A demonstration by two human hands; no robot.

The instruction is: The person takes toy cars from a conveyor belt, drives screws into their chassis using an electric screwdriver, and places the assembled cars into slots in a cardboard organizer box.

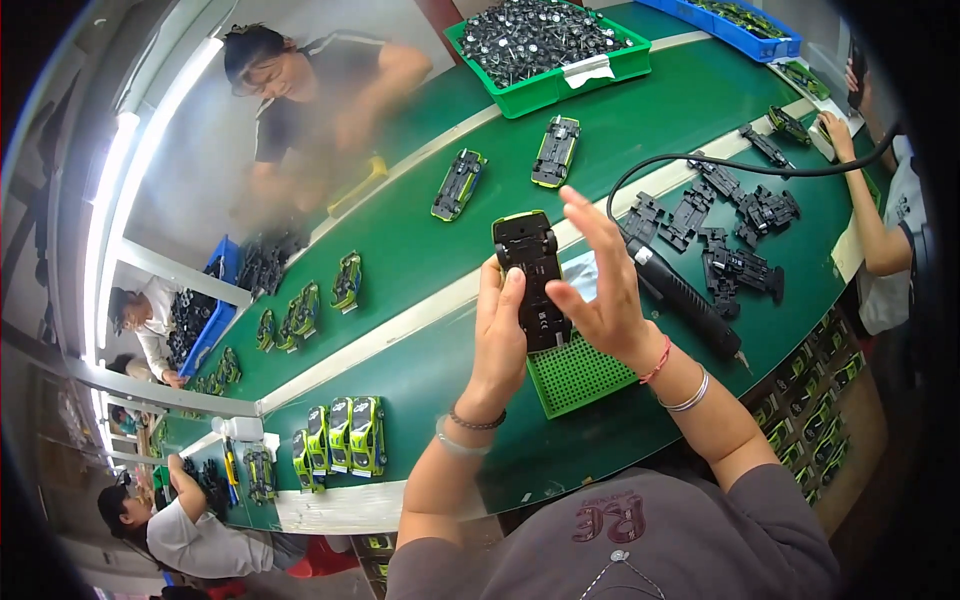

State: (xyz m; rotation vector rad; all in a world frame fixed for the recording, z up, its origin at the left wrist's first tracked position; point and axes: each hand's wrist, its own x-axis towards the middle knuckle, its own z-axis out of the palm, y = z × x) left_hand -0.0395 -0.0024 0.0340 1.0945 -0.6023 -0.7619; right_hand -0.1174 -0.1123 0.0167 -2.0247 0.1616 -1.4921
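Observation:
My left hand [498, 335] grips a toy car [532, 265] turned underside up, its black chassis facing me and a green edge of the body showing at the top. The left thumb presses on the chassis. Beside the car, my right hand [612, 305] is open with its fingers spread; a fingertip is close to the car's side, and I cannot tell whether it touches. Below both hands stands a small green perforated basket [580, 385]. A black electric screwdriver [688, 302] lies just right of my right hand, its cable looping up and away.
Loose black chassis parts [740, 240] lie at the right. Two upturned toy cars [460, 185] rest on the green belt [400, 220] ahead. Several green cars [342, 435] stand in a row at left. A green crate [540, 95] of small parts is at the back. Co-workers sit around.

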